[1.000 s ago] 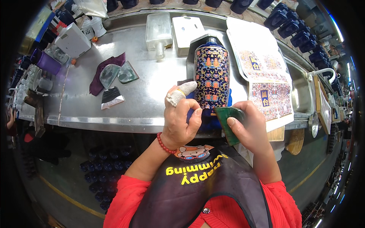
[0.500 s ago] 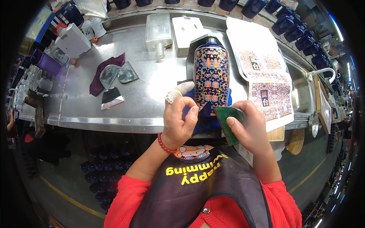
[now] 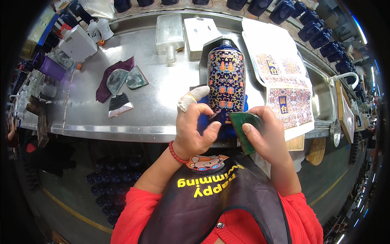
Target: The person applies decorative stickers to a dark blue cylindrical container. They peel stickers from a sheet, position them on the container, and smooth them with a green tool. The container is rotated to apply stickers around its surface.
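Observation:
A dark blue bottle [image 3: 226, 81] covered in a colourful floral pattern lies on its side in front of me, its neck pointing away. At its near left end is my left hand [image 3: 194, 126], thumb and curled fingers apart with a gap between them. A pale cloth wrap covers one of its fingers, which rests along the bottle's left side. A flat green scraper [image 3: 243, 126] is gripped between the thumb and fingers of my right hand [image 3: 265, 132], just right of the bottle's near end. Printed decal sheets [image 3: 284, 106] with a matching floral pattern lie to the right.
The metal worktop [image 3: 138, 87] holds a clear bottle [image 3: 170, 36], a white block [image 3: 199, 34], a purple cloth [image 3: 106, 83] and several scraper pieces [image 3: 137, 77] to the left. A sink [image 3: 323, 99] is on the right. Dark blue bottles [image 3: 282, 11] line the back shelf.
My left thumb has moved right and away from the fingers, which were closer together at the bottle's near end. The right hand and scraper have barely moved. Bottles along the back have shifted.

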Demonstrator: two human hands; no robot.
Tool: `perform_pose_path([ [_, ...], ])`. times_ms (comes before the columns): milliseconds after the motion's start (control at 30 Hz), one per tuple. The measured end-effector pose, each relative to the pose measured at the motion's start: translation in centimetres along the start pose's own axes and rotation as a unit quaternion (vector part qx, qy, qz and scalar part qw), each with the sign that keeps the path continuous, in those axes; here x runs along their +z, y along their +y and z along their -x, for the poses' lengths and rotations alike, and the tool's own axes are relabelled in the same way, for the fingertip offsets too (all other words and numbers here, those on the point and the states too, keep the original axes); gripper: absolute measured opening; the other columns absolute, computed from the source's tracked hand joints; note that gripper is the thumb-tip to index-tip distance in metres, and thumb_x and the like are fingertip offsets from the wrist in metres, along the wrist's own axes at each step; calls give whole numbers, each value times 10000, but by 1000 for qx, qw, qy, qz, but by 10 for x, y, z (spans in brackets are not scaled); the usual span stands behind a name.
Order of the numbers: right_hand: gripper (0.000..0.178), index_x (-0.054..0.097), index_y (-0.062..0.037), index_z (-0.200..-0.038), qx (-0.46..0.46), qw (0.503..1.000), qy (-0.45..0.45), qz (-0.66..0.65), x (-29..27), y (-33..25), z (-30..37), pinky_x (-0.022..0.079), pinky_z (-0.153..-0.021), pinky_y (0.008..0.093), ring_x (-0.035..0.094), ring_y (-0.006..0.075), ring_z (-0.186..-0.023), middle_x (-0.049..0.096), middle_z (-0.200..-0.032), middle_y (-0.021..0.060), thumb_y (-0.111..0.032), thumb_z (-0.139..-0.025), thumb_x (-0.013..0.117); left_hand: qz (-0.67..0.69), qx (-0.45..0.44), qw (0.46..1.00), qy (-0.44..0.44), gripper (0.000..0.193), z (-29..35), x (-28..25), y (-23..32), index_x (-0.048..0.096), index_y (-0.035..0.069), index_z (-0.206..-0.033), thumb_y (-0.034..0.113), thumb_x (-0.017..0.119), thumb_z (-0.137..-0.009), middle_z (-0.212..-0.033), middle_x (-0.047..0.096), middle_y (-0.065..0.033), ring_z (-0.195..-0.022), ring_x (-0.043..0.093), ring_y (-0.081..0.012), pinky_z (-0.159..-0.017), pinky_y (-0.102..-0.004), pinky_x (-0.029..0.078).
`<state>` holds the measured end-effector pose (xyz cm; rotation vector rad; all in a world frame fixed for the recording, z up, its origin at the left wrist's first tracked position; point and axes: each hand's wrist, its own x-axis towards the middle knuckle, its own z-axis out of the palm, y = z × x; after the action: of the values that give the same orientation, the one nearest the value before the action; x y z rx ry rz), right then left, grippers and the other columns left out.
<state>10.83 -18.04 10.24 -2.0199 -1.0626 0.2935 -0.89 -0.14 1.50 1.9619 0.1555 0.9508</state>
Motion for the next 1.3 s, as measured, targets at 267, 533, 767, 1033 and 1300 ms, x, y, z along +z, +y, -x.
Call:
perform_pose_path([
  [267,238,618,17,-1097,-8,1000,6,-4,-1,2,0,539,-737,354,704,275,-805,685,-908,162,-85,-897,698,-186,114,976,-5,245,-21,4,4,618,67,-963,138,722,-754,-1143,625,-216,-1177,511,-412,-1133,-623,283],
  [533,232,620,16,-1088,-6,1000,3,0,-3,0,-1,539,-719,346,700,257,-782,685,-895,155,-89,-897,700,-219,142,965,-6,158,-27,5,5,615,58,-906,92,700,-777,-1057,617,-200,-1161,524,-449,-1132,-617,299],
  [767,242,621,15,-1093,-6,1000,-2,4,-1,-1,-2,542,-716,357,704,276,-781,686,-897,165,-97,-894,704,-169,118,978,-29,141,-22,4,-3,613,55,-923,110,681,-812,-1108,620,-202,-1196,501,-426,-1148,-597,270],
  [1033,258,640,11,-1060,41,999,2,-21,2,-7,-5,526,-760,346,672,231,-828,679,-916,129,-90,-832,709,-122,89,988,-26,100,-21,4,-9,608,56,-913,113,664,-853,-1075,616,-198,-1156,548,-409,-1144,-595,282],
  [1300,254,634,16,-1058,24,1000,12,-3,2,-11,-16,525,-758,344,673,227,-821,680,-900,127,-75,-833,710,-75,54,996,1,122,-21,8,-2,635,33,-961,57,645,-842,-1241,613,-262,-1152,562,-414,-1127,-543,323],
])
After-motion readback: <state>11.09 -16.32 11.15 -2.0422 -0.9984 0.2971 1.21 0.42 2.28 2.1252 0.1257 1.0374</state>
